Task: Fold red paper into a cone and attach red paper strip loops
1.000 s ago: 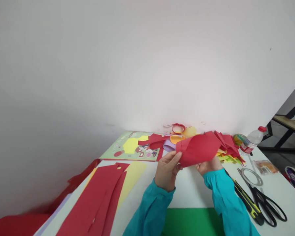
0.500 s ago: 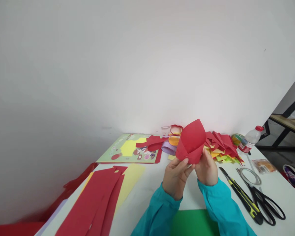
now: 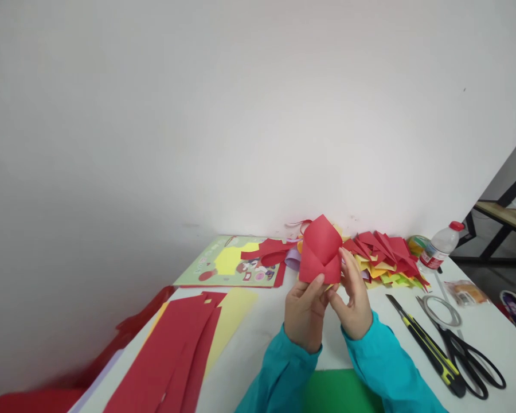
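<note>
I hold a folded red paper piece (image 3: 320, 248) upright above the white table (image 3: 262, 335), its pointed top toward the wall. My left hand (image 3: 304, 312) pinches its lower left corner. At its lower right edge my right hand (image 3: 356, 301) grips it with fingers pressed against the paper. Both sleeves are teal.
Red and yellow paper sheets (image 3: 184, 344) lie at the left. A printed green sheet (image 3: 232, 261) and a heap of red and yellow scraps (image 3: 384, 258) sit near the wall. Scissors (image 3: 470, 358), a utility knife (image 3: 425, 344), a tape ring (image 3: 441, 310) and a bottle (image 3: 439, 248) are at right. Green paper (image 3: 335, 393) lies near me.
The red paper, held wide and sideways a second ago, was turned upright and folded narrower. Both hands came closer together under it.
</note>
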{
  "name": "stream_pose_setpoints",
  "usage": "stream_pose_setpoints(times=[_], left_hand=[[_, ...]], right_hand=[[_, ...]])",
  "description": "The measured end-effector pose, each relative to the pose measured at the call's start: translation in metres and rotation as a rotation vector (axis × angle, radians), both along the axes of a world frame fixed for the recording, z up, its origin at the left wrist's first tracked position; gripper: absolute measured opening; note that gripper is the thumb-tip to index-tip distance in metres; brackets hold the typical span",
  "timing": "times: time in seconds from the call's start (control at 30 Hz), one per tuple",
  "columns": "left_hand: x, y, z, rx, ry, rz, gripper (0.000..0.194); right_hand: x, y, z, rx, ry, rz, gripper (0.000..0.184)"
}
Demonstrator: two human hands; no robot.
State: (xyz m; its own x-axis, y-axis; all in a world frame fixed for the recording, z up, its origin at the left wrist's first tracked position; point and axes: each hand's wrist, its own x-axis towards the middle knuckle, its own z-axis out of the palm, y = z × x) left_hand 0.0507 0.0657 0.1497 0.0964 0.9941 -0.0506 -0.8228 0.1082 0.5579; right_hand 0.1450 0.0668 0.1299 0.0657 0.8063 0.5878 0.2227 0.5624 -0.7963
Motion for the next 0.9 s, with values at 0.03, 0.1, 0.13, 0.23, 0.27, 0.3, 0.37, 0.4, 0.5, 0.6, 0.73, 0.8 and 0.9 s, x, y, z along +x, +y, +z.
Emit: stream_pose_setpoints(times=[0.03,0.1,0.13,0.23,0.27,0.3,0.37,0.4,0.5,0.6,0.73,0.8,0.9], left_hand=[[0.000,0.000,0.001,-0.005,-0.023,-0.005,0.028],[-0.001,0.000,0.002,-0.031,-0.064,-0.025,0.028],[-0.002,-0.001,0.004,-0.050,-0.078,-0.045,0.029],[-0.004,-0.001,0.007,-0.103,-0.122,-0.102,0.032],[-0.005,-0.001,0.007,-0.113,-0.133,-0.111,0.032],[-0.005,-0.001,0.007,-0.117,-0.139,-0.113,0.032],[-0.005,-0.001,0.007,-0.113,-0.144,-0.104,0.030],[-0.004,-0.001,0.007,-0.110,-0.146,-0.097,0.030],[-0.002,-0.002,0.008,-0.101,-0.155,-0.080,0.031],[0.000,-0.003,0.008,-0.064,-0.138,-0.059,0.034],[0.003,-0.005,0.005,-0.009,-0.076,-0.010,0.038],[0.004,-0.006,0.003,-0.006,-0.062,0.001,0.040],[0.005,-0.007,0.002,-0.012,-0.055,0.001,0.039]], right_hand=[[0.001,0.001,-0.001,0.015,-0.045,-0.038,0.059],[0.002,0.001,-0.001,0.039,-0.111,-0.089,0.053],[0.003,0.001,0.000,0.043,-0.120,-0.099,0.051],[0.004,0.000,0.002,0.062,-0.120,-0.114,0.049],[0.004,0.000,0.003,0.068,-0.121,-0.112,0.049],[0.004,-0.001,0.004,0.072,-0.125,-0.109,0.049],[0.004,0.000,0.004,0.074,-0.134,-0.105,0.049],[0.003,0.000,0.004,0.073,-0.135,-0.111,0.049],[0.004,0.002,0.002,0.071,-0.129,-0.136,0.048],[0.004,0.002,0.002,0.078,-0.136,-0.142,0.048],[0.004,0.002,0.003,0.101,-0.153,-0.128,0.047],[0.004,0.001,0.002,0.110,-0.159,-0.122,0.045],[0.005,0.002,0.001,0.114,-0.172,-0.135,0.041]])
